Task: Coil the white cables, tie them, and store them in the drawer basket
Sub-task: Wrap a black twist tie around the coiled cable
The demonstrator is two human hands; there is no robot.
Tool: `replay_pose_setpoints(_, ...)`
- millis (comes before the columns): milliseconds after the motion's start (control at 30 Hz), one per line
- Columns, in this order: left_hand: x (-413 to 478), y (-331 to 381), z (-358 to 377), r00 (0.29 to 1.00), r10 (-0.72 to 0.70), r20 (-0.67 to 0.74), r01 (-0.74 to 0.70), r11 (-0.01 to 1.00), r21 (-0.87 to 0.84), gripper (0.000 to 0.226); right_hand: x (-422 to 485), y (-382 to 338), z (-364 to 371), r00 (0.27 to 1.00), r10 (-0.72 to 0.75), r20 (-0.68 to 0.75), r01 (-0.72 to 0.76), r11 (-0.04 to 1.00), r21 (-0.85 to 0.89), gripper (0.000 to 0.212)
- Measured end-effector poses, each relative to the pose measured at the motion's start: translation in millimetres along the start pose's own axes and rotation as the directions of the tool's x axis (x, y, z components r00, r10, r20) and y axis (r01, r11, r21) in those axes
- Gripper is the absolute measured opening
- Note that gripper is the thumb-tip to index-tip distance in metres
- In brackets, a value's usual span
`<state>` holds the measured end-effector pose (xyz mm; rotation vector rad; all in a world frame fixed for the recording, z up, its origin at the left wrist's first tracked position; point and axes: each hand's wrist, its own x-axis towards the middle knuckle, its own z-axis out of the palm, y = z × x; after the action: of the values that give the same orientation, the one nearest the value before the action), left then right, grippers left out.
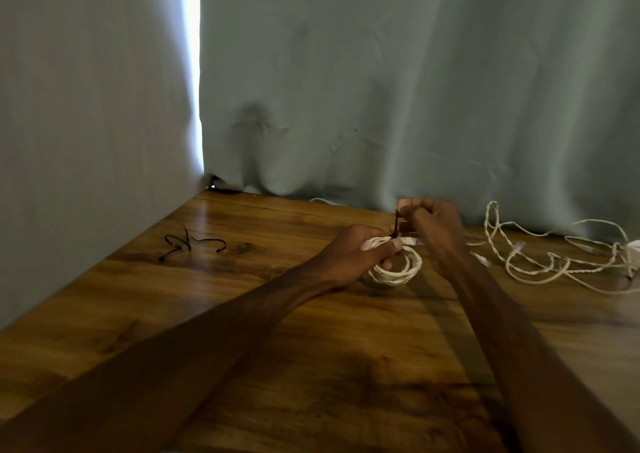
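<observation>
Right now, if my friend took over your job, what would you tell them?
Left hand: pinching the coiled white cable on the wooden table.
Right hand: pulling the black tie upward at the coil's top.
Done: one cable coiled; its tie looks nearly tight.
Left: the loose white cables lie tangled to the right, uncoiled. Spare black ties wait to the left.
The drawer basket is not in view, so nothing can be seen stored yet.
</observation>
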<state>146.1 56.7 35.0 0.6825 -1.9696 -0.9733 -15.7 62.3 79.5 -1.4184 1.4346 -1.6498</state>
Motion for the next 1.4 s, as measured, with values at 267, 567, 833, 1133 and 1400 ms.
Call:
replay_pose_setpoints(267, -2.8, 0.4, -6.4, 0.980, 0.028, 0.199, -0.060, 0.986, 0.156, 0.028, -4.8, -5.2, 10.9, 0.905, -0.356, 0.231, 0.423, 0.800, -0.425, 0.010)
replay_pose_setpoints(567, 2.1, -3.8, -9.1, 0.984, 0.010, 0.180, -0.049, 0.976, 0.211, 0.024, -1.6, -5.0, 1.4, 0.981, -0.176, 0.080, 0.189, 0.961, -0.202, 0.011)
replay_pose_setpoints(833, 3.3, -5.2, -10.0, 0.988, -0.045, 0.145, 0.014, 0.977, 0.211, 0.029, -1.6, -10.4, -7.3, 0.981, -0.097, 0.166, 0.107, 0.993, -0.052, 0.008)
replay_pose_setpoints(1133, 2.1, -1.9, -28.4, 0.978, -0.172, 0.117, 0.160, 0.981, 0.105, 0.029, -11.3, -23.4, 7.2, 0.905, -0.241, 0.351, 0.269, 0.962, -0.034, 0.009)
replay_pose_setpoints(1400, 2.3, -7.5, -22.5, 0.993, -0.054, 0.107, 0.033, 0.982, 0.185, 0.029, -1.1, -16.1, 1.4, 0.972, -0.160, 0.173, 0.141, 0.983, 0.119, 0.011)
